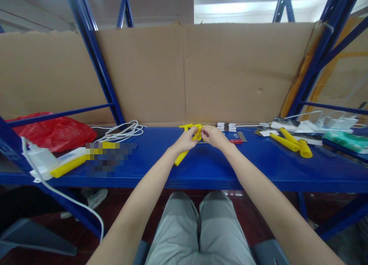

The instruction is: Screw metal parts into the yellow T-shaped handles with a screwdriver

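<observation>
My left hand (186, 139) pinches a small yellow plastic piece (197, 134) over the blue shelf, its fingers closed. Against the other side of that piece, my right hand (213, 135) has its fingertips closed as well. The exact kind of the piece is hidden by the fingers. A yellow tube-like handle (181, 158) slants out below my left hand; whether it joins the held piece I cannot tell. Just behind the left hand shows a yellow T-shaped part (186, 126). To the right of my right hand lie a red-handled tool (236, 141) and a flat metal blade (242, 136).
A stack of white-and-black pieces (226, 126) lies behind the right hand. Yellow handles (284, 141) lie at right among packaging. At left are a red plastic bag (54, 131), a coiled white cable (122, 133) and a power strip (69, 157). Cardboard (230, 73) walls the back.
</observation>
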Available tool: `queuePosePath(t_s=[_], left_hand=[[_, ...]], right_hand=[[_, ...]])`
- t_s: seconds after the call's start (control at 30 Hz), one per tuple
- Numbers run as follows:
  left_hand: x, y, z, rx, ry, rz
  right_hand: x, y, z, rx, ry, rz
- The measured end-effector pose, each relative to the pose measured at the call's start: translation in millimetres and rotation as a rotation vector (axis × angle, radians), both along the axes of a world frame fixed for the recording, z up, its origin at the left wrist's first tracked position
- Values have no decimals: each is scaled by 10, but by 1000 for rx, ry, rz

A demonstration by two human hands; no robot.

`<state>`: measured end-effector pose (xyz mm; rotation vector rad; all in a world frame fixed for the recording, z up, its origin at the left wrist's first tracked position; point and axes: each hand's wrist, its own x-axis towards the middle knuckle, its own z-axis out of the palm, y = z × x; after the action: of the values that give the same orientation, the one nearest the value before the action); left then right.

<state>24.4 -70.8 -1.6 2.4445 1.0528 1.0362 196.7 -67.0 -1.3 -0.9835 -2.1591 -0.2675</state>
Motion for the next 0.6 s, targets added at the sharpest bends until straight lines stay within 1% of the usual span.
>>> queuePosePath(t_s=[0.13,0.23,0.37,0.5,0.6], left_hand=[[-15,-2,-12,6,-23,-16],[-26,1,-17,21,-18,5],[-34,4,-19,65,17,2],[-36,-14,-9,92,54,3],[-32,-35,6,116,89,19]], right_hand=[[-2,-7,-22,-62,137,40],[-25,6,-56,-164,294,81],[-69,36,-77,-391,504,138],[-95,37,-46,-643,703,217],[-101,10,-18,-762,808,241]])
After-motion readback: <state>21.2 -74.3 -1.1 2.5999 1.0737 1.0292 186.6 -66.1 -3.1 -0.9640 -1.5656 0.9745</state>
